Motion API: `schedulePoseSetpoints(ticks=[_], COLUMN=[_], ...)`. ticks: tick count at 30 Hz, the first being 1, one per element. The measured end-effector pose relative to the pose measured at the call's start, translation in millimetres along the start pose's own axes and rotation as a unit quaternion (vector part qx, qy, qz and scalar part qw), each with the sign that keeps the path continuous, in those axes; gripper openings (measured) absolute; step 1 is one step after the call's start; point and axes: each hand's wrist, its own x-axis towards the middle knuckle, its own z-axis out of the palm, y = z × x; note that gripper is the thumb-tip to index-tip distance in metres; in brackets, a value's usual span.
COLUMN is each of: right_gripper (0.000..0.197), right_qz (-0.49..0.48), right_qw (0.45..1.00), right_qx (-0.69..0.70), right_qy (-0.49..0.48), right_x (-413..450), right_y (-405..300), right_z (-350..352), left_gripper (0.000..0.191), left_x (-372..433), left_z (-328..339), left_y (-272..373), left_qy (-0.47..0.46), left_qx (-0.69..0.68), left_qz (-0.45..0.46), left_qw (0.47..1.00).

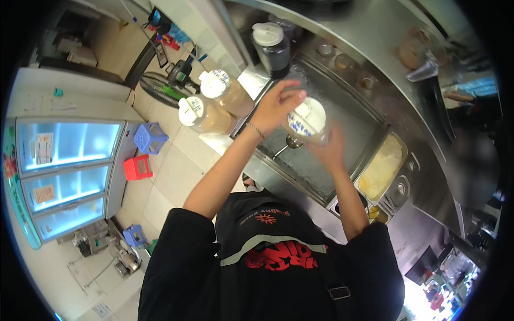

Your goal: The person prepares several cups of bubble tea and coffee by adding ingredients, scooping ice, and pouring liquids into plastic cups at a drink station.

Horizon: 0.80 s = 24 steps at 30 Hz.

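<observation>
My right hand (331, 148) grips the side of a clear plastic jar (319, 138) holding pale contents. Its white flip-top lid (311, 116) bears blue handwriting. At the lid's upper left edge is my left hand (277, 104), fingers curved and apart with nothing between them; whether the thumb touches the lid is unclear. Beneath the jar lies a steel bin of ice (353, 120), with a metal ladle (294, 142) resting in it. Two similar jars of tan contents, a nearer one (213, 116) and a farther one (237, 98), stand left of my left hand.
A dark jar with a white lid (277, 52) stands at the bin's far corner. Right of the ice sits a steel pan of pale yellow food (383, 168). A steel shelf (373, 32) overhangs the far side. A floor fan (168, 86) and a red stool (137, 167) are leftward.
</observation>
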Motion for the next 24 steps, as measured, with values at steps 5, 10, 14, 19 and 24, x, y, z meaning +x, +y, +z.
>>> schedulePoseSetpoints(ticks=[5, 10, 14, 19, 24], right_gripper=[0.08, 0.083, 0.083, 0.089, 0.082], right_qz=[-0.062, -0.081, -0.096, -0.075, -0.056], right_qw=[0.997, 0.996, 0.993, 0.994, 0.997], right_qx=[0.035, 0.034, 0.054, -0.013, -0.048], right_qy=[0.009, 0.024, 0.042, 0.083, 0.029], right_x=[73, 128, 153, 158, 95], right_y=[17, 31, 37, 25, 8], right_z=[72, 144, 195, 206, 161], left_gripper=[0.039, 0.029, 0.077, 0.125, 0.107], left_x=[-55, -216, -269, -196, -163], left_z=[-61, -141, -168, -147, -162], left_y=[46, -28, -147, -168, -201], left_qy=[0.224, 0.368, 0.362, 0.275, 0.256], left_qx=[0.32, 0.167, 0.284, 0.317, 0.255], left_qz=[0.211, 0.239, 0.004, 0.034, 0.132], left_qw=[0.896, 0.883, 0.888, 0.907, 0.923])
